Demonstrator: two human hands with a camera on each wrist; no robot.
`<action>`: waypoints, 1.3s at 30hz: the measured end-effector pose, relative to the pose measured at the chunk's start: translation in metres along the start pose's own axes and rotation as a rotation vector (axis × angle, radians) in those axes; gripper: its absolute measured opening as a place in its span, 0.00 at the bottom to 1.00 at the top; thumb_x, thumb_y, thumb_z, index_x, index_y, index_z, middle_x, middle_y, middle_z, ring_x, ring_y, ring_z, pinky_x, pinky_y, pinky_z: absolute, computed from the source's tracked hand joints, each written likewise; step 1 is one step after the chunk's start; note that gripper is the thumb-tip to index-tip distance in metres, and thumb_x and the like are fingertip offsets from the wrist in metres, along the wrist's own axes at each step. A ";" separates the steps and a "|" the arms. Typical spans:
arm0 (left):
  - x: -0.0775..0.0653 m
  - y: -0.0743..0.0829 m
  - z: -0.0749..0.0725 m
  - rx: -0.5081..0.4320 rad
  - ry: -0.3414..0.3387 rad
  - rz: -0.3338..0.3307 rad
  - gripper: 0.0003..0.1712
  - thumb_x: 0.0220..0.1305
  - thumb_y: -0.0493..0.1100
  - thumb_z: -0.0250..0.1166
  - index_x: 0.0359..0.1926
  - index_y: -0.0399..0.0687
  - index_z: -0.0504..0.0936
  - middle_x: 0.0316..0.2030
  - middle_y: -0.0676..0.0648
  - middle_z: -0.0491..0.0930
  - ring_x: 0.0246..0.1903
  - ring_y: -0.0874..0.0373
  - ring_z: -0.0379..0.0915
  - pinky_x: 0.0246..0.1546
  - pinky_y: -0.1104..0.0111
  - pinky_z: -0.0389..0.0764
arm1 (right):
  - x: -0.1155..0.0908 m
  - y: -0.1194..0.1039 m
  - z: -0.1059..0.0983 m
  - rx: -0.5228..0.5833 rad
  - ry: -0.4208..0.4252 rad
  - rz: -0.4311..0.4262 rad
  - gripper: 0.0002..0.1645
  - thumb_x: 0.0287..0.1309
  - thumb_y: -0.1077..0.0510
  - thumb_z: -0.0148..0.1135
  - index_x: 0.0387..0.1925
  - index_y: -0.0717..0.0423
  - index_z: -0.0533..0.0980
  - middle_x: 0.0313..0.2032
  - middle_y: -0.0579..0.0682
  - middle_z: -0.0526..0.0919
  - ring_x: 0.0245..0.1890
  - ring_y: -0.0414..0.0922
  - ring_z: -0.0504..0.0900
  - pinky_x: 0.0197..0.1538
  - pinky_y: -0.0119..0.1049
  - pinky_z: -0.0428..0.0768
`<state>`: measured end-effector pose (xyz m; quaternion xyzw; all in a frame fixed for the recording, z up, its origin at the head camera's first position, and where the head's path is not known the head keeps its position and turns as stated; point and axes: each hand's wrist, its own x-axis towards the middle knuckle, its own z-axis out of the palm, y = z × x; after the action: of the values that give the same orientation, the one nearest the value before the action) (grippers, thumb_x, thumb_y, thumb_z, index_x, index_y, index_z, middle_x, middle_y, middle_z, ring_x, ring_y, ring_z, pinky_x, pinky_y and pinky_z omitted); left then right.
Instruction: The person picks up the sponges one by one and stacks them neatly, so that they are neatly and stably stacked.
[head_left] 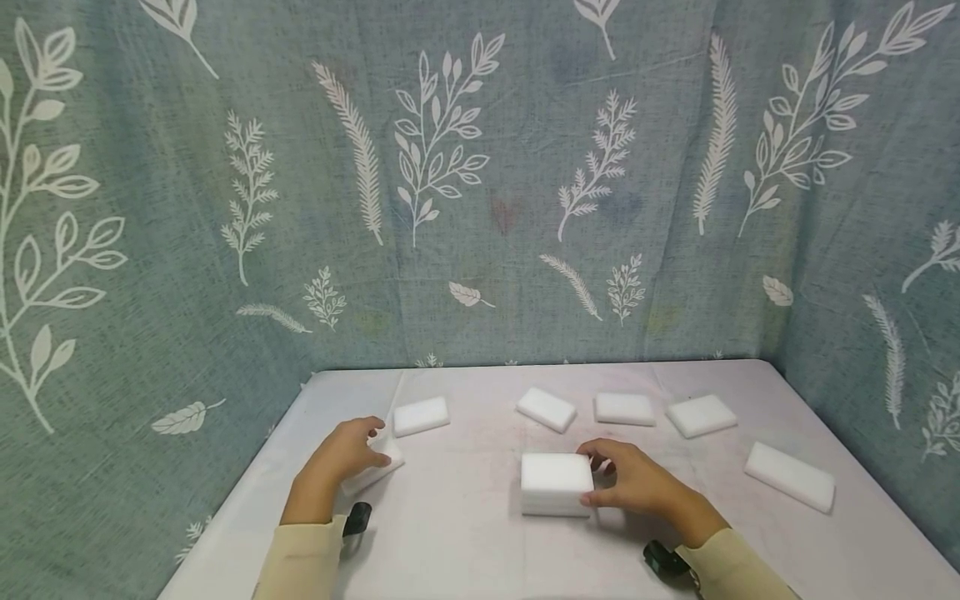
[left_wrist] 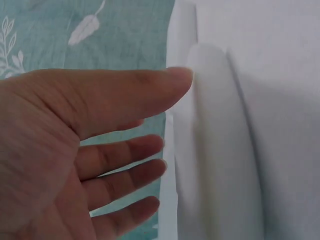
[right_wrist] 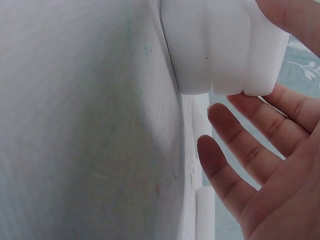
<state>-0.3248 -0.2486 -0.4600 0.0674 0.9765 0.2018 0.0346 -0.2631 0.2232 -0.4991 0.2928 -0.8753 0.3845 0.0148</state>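
Observation:
My right hand [head_left: 633, 479] is at the right end of a stack of white sponges [head_left: 556, 485]. Its thumb lies at the near side and its index finger at the far side. Three layers of the stack [right_wrist: 227, 50] show in the right wrist view, where the lower fingers of the right hand [right_wrist: 272, 135] spread below it. Over on the left, my left hand [head_left: 347, 457] reaches over a single white sponge [head_left: 372, 477], partly covered by the fingers. In the left wrist view the thumb tip of the left hand [left_wrist: 100, 125] overlaps the edge of that sponge [left_wrist: 220, 145]; the other fingers stand apart, loosely extended.
More white sponges lie spread across the white tabletop [head_left: 465, 542]: one at the back left [head_left: 422, 416], several along the back, including a tilted one [head_left: 547, 409], and one at the right [head_left: 790, 476]. A leaf-patterned green curtain [head_left: 495, 208] encloses the back and sides.

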 end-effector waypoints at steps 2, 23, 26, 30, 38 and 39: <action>-0.002 -0.004 -0.002 -0.004 -0.018 -0.015 0.42 0.46 0.47 0.79 0.61 0.37 0.74 0.52 0.36 0.77 0.51 0.40 0.74 0.47 0.47 0.76 | 0.000 0.000 0.000 -0.004 0.002 -0.007 0.37 0.44 0.40 0.77 0.54 0.50 0.75 0.41 0.38 0.77 0.42 0.44 0.78 0.45 0.40 0.80; -0.019 -0.020 -0.011 0.022 -0.166 -0.140 0.48 0.36 0.42 0.83 0.59 0.37 0.70 0.50 0.35 0.77 0.48 0.37 0.74 0.44 0.40 0.75 | 0.000 -0.003 -0.001 0.002 -0.005 -0.011 0.42 0.44 0.43 0.78 0.56 0.61 0.73 0.44 0.42 0.77 0.44 0.49 0.78 0.46 0.44 0.80; -0.019 -0.018 -0.011 0.018 -0.162 -0.145 0.41 0.39 0.40 0.81 0.55 0.34 0.71 0.46 0.37 0.78 0.46 0.39 0.75 0.42 0.42 0.77 | -0.001 -0.005 -0.001 0.000 -0.004 -0.004 0.42 0.44 0.43 0.78 0.56 0.61 0.73 0.44 0.42 0.77 0.44 0.49 0.78 0.46 0.44 0.80; -0.016 -0.015 -0.010 0.016 -0.141 -0.122 0.37 0.40 0.40 0.80 0.52 0.33 0.73 0.44 0.40 0.78 0.42 0.43 0.76 0.42 0.44 0.78 | -0.001 -0.006 -0.001 0.000 -0.005 0.011 0.42 0.44 0.43 0.78 0.57 0.60 0.73 0.43 0.43 0.77 0.44 0.49 0.78 0.46 0.45 0.80; -0.011 -0.008 -0.008 -0.014 -0.110 -0.066 0.37 0.37 0.38 0.81 0.51 0.40 0.75 0.43 0.43 0.79 0.38 0.49 0.76 0.40 0.48 0.79 | -0.001 -0.004 -0.001 -0.003 0.007 -0.004 0.41 0.43 0.44 0.78 0.55 0.60 0.74 0.43 0.42 0.77 0.43 0.48 0.78 0.46 0.44 0.80; -0.011 -0.007 -0.007 -0.017 -0.107 -0.062 0.37 0.36 0.37 0.81 0.52 0.41 0.75 0.44 0.43 0.79 0.38 0.49 0.76 0.40 0.48 0.79 | 0.000 -0.004 -0.001 -0.004 0.008 -0.005 0.41 0.43 0.44 0.78 0.55 0.60 0.74 0.43 0.42 0.77 0.43 0.48 0.78 0.46 0.44 0.80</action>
<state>-0.3158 -0.2593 -0.4554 0.0476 0.9731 0.2048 0.0937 -0.2607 0.2219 -0.4957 0.2935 -0.8751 0.3841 0.0201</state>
